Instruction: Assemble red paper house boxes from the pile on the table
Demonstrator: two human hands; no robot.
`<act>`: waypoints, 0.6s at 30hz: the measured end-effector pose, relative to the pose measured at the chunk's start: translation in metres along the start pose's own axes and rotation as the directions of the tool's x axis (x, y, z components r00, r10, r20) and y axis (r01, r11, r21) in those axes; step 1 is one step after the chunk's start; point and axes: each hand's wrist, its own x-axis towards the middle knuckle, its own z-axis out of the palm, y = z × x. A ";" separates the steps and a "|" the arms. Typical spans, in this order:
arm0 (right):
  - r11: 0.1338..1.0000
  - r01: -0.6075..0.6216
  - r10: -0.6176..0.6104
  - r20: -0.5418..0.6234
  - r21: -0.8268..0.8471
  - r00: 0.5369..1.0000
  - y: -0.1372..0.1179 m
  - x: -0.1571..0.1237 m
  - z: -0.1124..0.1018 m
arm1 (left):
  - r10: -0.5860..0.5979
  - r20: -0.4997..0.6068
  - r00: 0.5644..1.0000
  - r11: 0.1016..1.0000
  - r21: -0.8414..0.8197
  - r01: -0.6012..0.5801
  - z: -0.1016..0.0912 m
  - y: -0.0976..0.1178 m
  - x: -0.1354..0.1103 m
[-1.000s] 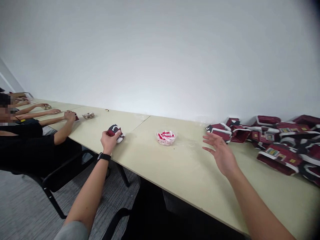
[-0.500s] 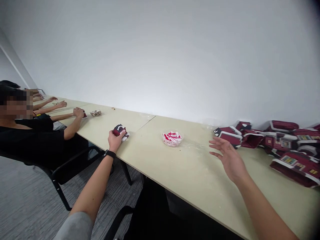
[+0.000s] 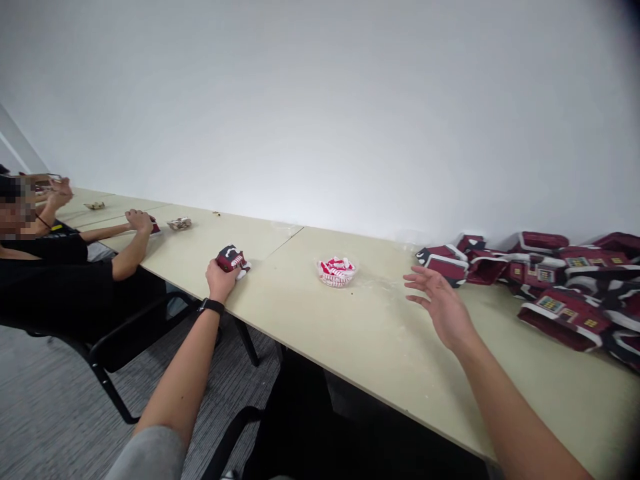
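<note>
The left hand (image 3: 219, 281) is curled around a small dark red and white bundle (image 3: 231, 260). The fingers wrap over it, and the bundle sits on the tabletop (image 3: 350, 347). A black watch (image 3: 211, 307) is on that wrist.

The right hand (image 3: 440, 310) is open, with its fingers spread wide. It holds nothing. It is just in front of a big heap of dark red houses (image 3: 545, 283), but it does not touch them. The houses have white edges and tiny yellow windows, and they lie on their sides, all piled up by the white wall (image 3: 320, 113).

Between the two hands, a clear bowl (image 3: 336, 273) sits on the tabletop. It is full of red and white pieces.

Past the left hand, a person in a black shirt (image 3: 55, 280) sits on a black chair (image 3: 120, 340). That person's hands (image 3: 139, 221) rest on something dark red (image 3: 155, 229). Close by is a small pale tray (image 3: 179, 224). Another person's hands (image 3: 60, 193) are farther along.
</note>
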 end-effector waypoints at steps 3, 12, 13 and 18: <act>1.000 -0.002 0.002 0.000 -0.002 1.000 0.000 0.000 0.000 | -0.008 0.026 1.000 1.000 -0.027 0.008 -0.002 0.003 -0.002; 1.000 -0.012 0.012 0.002 -0.021 1.000 -0.001 0.000 0.001 | -0.158 -0.017 0.987 0.987 0.021 0.158 -0.001 0.000 0.008; 1.000 -0.014 0.014 0.002 -0.026 1.000 -0.001 0.000 0.001 | -0.177 0.000 0.984 0.984 0.008 0.177 -0.001 0.000 0.011; 0.999 -0.031 0.031 0.016 -0.033 0.999 -0.002 0.000 0.002 | -0.256 -0.047 0.966 0.967 -0.009 0.256 -0.004 0.002 0.031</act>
